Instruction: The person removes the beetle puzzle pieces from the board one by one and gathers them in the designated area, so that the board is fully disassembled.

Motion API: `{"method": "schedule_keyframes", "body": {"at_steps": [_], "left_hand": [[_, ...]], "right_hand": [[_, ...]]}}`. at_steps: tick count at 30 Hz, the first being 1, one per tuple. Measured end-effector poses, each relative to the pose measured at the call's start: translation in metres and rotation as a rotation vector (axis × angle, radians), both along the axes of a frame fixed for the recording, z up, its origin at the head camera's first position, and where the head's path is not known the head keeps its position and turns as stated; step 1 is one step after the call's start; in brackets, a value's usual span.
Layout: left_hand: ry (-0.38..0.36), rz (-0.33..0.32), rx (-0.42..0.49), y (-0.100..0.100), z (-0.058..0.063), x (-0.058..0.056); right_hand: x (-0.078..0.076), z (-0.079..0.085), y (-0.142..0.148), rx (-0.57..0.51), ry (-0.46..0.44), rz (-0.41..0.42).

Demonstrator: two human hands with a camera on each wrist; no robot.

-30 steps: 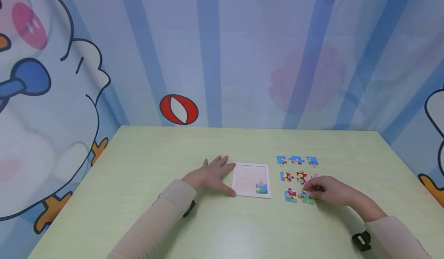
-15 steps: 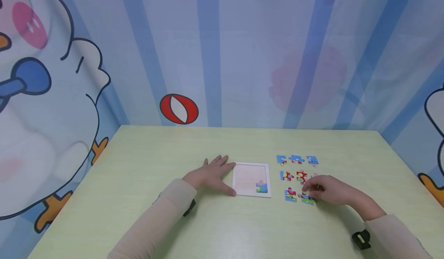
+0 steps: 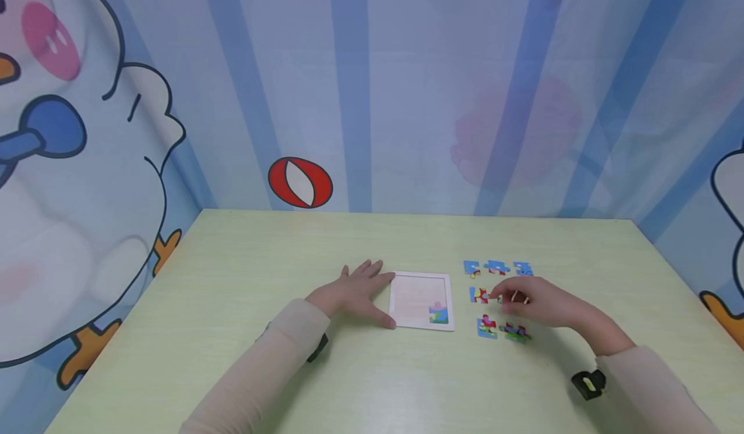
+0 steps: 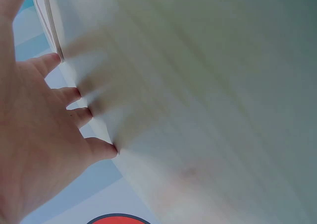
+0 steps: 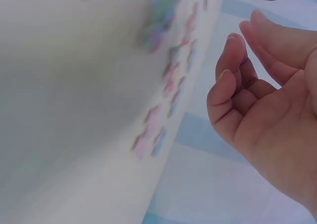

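Observation:
In the head view my left hand (image 3: 354, 295) lies on the table with its fingers spread, thumb and index fingertip at the left edge of a white-rimmed puzzle tray (image 3: 421, 274). A blue and green jigsaw piece (image 3: 439, 314) sits in the tray's lower right corner. My right hand (image 3: 540, 301) hovers over the middle row of loose pieces, partly hiding them. Its thumb and index finger are close together and the other fingers curl loosely; no piece shows between them in the right wrist view. Just below it lies a jigsaw piece (image 3: 515, 332) with red and green.
Several more jigsaw pieces lie in rows right of the tray, among them a blue top-row piece (image 3: 496, 267), a red and blue piece (image 3: 479, 295) and a lower-left piece (image 3: 487, 326). A striped blue backdrop (image 3: 407, 98) stands behind the pale wooden table (image 3: 279, 247).
My right hand has moved up and slightly left, from beside the lower-row piece to over the middle row. That lower piece now shows fully. My left hand has stayed in place.

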State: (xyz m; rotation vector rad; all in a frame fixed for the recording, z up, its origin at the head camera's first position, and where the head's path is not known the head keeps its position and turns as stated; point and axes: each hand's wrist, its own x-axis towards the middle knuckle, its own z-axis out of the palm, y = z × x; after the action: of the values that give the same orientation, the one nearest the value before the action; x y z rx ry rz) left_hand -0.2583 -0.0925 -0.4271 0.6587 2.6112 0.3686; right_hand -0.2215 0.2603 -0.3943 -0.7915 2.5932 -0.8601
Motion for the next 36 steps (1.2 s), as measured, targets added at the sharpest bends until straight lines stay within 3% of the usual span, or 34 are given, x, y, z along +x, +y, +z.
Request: {"method": "schedule_keyframes", "body": {"at_steps": [7,18,25,36], "left_hand": [[0.001,0.0,0.004,0.0,0.0,0.001],[0.011,0.001,0.005,0.0,-0.001,0.001],[0.017,0.006,-0.003,0.0,-0.003,-0.001],[0.021,0.008,-0.013,0.001,-0.002,-0.001]], "right_hand": [[-0.006,0.008,-0.022,-0.022,0.009,0.05],[-0.015,0.001,-0.063,-0.026,-0.013,0.075],[-0.019,-0.006,-0.083,-0.024,-0.094,0.041],[-0.026,-0.019,-0.097,0.043,-0.126,-0.019]]}}
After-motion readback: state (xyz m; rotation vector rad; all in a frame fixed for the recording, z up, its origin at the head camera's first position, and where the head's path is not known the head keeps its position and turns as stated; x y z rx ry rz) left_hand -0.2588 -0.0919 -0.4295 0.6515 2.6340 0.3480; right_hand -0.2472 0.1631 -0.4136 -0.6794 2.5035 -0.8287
